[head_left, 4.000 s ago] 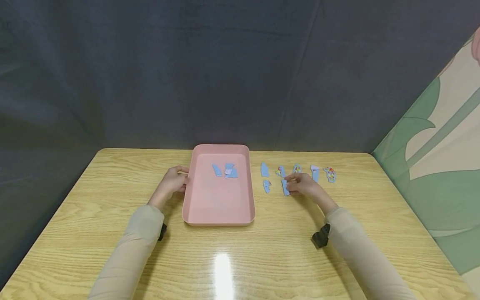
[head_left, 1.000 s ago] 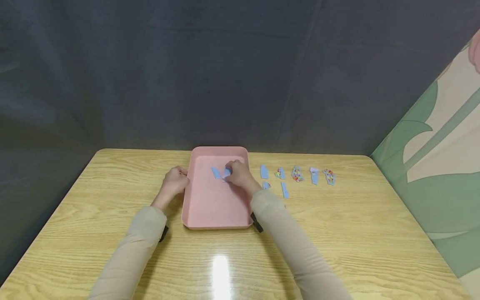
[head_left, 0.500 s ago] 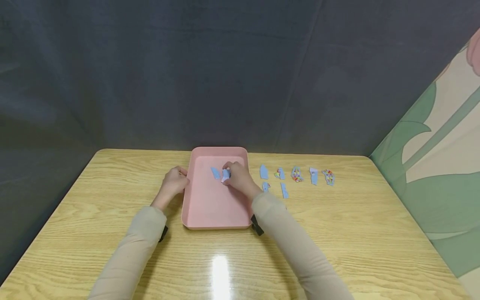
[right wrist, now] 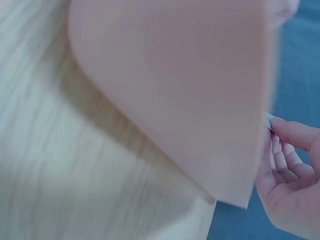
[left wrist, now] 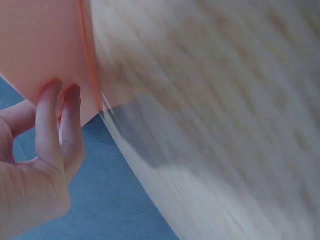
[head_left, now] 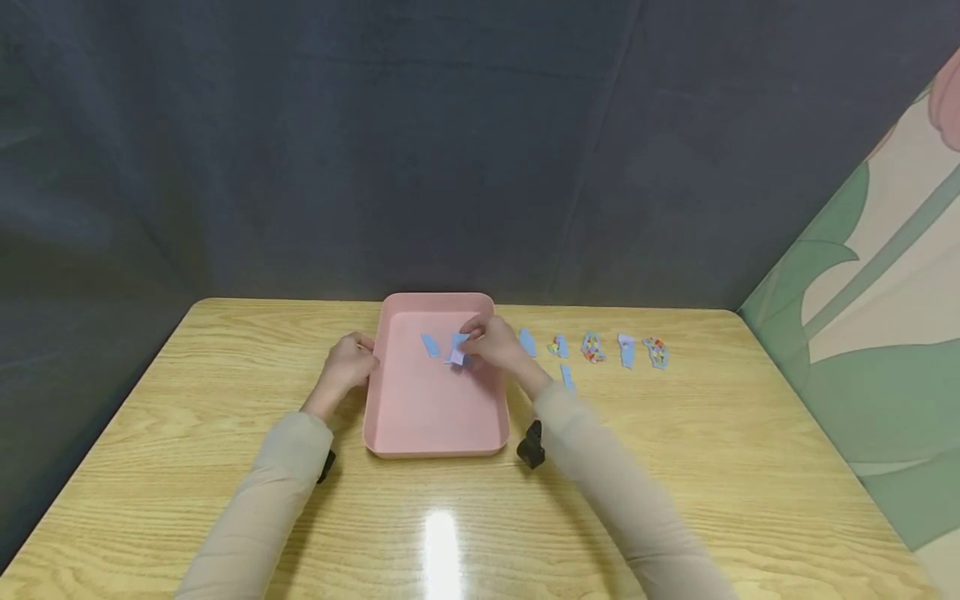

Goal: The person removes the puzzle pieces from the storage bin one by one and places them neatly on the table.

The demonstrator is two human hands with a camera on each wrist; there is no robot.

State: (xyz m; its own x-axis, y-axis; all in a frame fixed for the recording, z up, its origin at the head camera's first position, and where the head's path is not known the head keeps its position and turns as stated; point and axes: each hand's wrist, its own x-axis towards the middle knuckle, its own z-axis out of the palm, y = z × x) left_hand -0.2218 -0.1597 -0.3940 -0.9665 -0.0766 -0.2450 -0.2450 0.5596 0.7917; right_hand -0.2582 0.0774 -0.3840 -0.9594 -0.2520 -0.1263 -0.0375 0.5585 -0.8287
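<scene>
On the table stands a pink tray point(head_left: 435, 408). My left hand point(head_left: 349, 367) holds its left wall, two fingertips on the outside and the thumb near the rim, as the left wrist view point(left wrist: 42, 160) shows. Over the tray's upper right part, my right hand point(head_left: 497, 342) pinches a blue and lavender puzzle piece point(head_left: 458, 350) between thumb and fingers. In the right wrist view only a small pale bit of that piece point(right wrist: 270, 121) shows past the tray wall. Left of it, a narrow blue puzzle piece point(head_left: 431, 345) lies in the tray.
Several puzzle pieces lie right of the tray, among them a plain blue one point(head_left: 527, 342), a multicoloured one point(head_left: 593, 347) and a blue strip point(head_left: 567, 377). My right forearm hides part of the table there. A dark curtain point(head_left: 465, 167) hangs behind the table.
My right hand has come from the table pieces into the tray and taken hold of a puzzle piece there. In the last half second it has shifted slightly right. My left hand stays put.
</scene>
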